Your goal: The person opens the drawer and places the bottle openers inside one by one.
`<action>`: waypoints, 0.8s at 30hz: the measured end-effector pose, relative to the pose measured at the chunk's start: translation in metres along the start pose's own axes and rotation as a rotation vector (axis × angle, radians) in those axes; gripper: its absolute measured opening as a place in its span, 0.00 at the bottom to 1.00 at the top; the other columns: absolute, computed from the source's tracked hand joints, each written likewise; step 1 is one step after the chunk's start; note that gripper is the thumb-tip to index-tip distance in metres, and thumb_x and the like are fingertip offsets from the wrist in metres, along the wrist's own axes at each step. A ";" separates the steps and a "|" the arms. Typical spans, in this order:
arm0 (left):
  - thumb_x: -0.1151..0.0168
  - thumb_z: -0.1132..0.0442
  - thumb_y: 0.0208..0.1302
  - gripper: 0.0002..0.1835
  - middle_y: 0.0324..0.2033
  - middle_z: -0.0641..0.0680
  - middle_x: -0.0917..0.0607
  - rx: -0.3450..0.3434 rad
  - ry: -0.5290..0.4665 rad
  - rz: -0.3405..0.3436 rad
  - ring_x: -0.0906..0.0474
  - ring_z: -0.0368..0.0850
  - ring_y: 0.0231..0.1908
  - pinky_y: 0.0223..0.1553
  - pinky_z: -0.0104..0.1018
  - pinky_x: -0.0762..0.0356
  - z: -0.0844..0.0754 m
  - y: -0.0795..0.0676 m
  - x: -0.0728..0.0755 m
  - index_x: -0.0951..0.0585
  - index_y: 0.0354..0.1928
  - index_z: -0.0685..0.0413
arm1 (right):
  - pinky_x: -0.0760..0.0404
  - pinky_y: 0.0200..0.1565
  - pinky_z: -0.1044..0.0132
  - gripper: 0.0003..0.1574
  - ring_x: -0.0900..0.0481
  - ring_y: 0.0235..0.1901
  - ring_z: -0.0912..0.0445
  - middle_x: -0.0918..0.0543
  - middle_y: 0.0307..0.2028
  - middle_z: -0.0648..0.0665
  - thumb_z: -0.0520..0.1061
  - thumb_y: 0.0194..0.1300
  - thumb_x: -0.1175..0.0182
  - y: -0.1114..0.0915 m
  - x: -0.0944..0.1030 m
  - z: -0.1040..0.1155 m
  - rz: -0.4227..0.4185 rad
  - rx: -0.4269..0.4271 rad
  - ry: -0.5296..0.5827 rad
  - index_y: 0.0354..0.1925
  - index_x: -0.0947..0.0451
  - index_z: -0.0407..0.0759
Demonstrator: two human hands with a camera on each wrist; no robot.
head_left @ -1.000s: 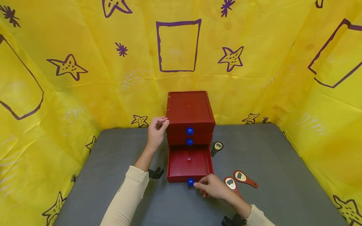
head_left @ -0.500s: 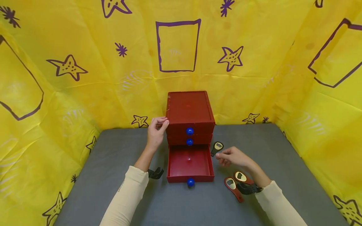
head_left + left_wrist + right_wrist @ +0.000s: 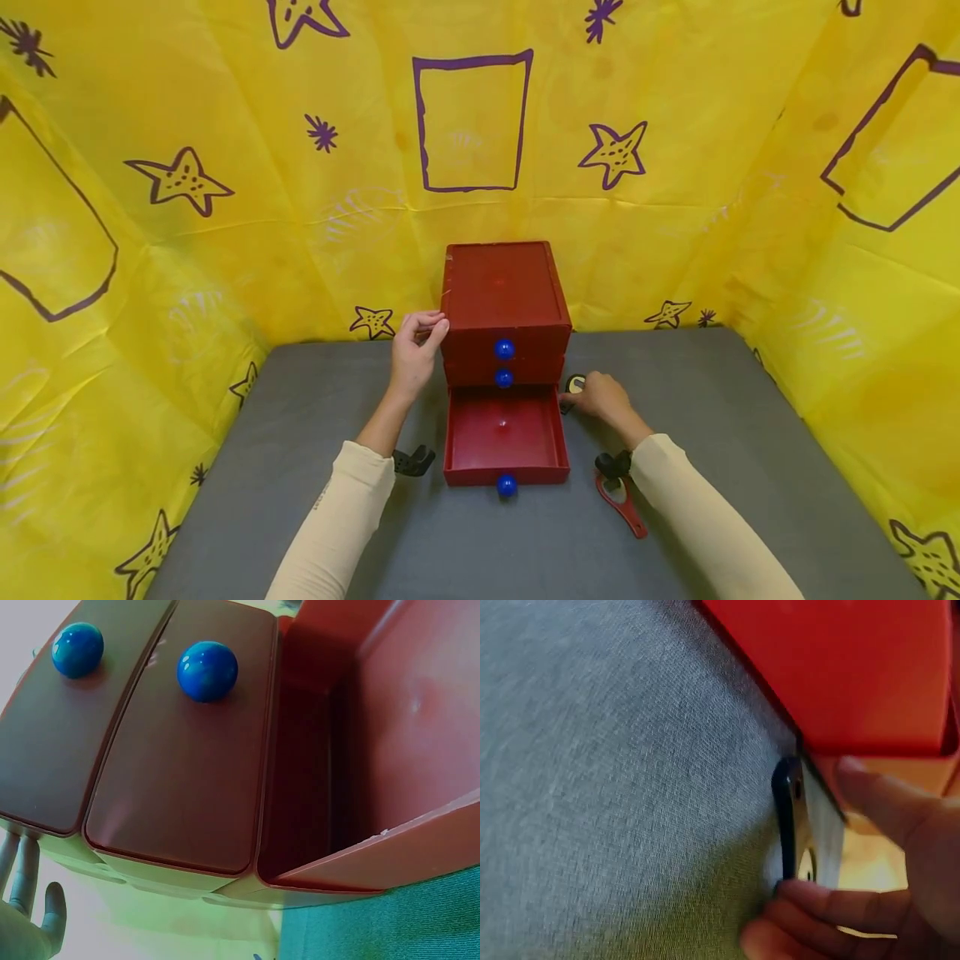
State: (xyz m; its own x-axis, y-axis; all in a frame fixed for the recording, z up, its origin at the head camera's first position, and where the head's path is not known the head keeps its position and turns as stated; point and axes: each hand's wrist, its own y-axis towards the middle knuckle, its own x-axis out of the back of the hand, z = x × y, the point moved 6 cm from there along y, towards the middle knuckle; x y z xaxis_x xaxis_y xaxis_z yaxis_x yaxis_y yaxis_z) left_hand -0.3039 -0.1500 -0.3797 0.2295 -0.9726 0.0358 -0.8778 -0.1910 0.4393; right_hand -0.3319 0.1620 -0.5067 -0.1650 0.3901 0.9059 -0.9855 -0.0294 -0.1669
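A red drawer cabinet (image 3: 504,287) with blue knobs stands at the back; its bottom drawer (image 3: 502,433) is pulled out and has nothing in it. My left hand (image 3: 414,354) rests its fingertips on the cabinet's left side near the top front corner. Right of the cabinet, my right hand (image 3: 606,398) is over a black bottle opener (image 3: 576,383) lying on the table. In the right wrist view, the fingertips are right at the bottle opener (image 3: 786,817), and the thumb is spread apart from them, near the red cabinet wall.
A red bottle opener (image 3: 622,504) lies on the grey table (image 3: 465,542), partly under the right wrist's camera strap. The right sleeve hides the other red one. Yellow cloth (image 3: 360,208) with purple drawings encloses the table at the back and sides.
My right hand has left the bottom drawer's knob and moved up and right to the black bottle opener. The left hand and the drawer have stayed put.
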 end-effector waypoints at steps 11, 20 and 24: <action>0.37 0.72 0.63 0.11 0.49 0.70 0.23 0.017 -0.014 0.006 0.25 0.28 0.37 0.42 0.19 0.25 0.009 0.003 0.000 0.22 0.43 0.74 | 0.19 0.35 0.46 0.22 0.18 0.38 0.37 0.16 0.39 0.31 0.52 0.55 0.33 0.001 0.001 0.003 -0.029 -0.055 -0.102 0.35 0.19 0.32; 0.36 0.68 0.63 0.11 0.47 0.65 0.22 -0.017 -0.001 0.011 0.24 0.33 0.38 0.42 0.20 0.24 0.012 0.002 0.000 0.21 0.42 0.71 | 0.23 0.28 0.49 0.10 0.21 0.27 0.42 0.18 0.27 0.33 0.39 0.46 0.36 -0.003 0.003 -0.012 -0.105 0.080 -0.046 0.18 0.28 0.37; 0.37 0.67 0.64 0.11 0.46 0.64 0.22 -0.016 0.005 0.018 0.24 0.33 0.39 0.42 0.20 0.24 0.013 0.002 0.000 0.21 0.42 0.71 | 0.29 0.24 0.58 0.18 0.30 0.20 0.51 0.27 0.16 0.44 0.41 0.44 0.32 -0.003 0.005 -0.017 -0.089 0.125 0.032 0.12 0.33 0.42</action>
State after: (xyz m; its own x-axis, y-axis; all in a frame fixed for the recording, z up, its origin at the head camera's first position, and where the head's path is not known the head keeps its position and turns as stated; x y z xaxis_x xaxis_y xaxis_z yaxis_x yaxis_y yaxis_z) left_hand -0.3109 -0.1525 -0.3904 0.2164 -0.9751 0.0484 -0.8749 -0.1717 0.4529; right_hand -0.3289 0.1798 -0.5089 -0.0779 0.4257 0.9015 -0.9936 -0.1072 -0.0353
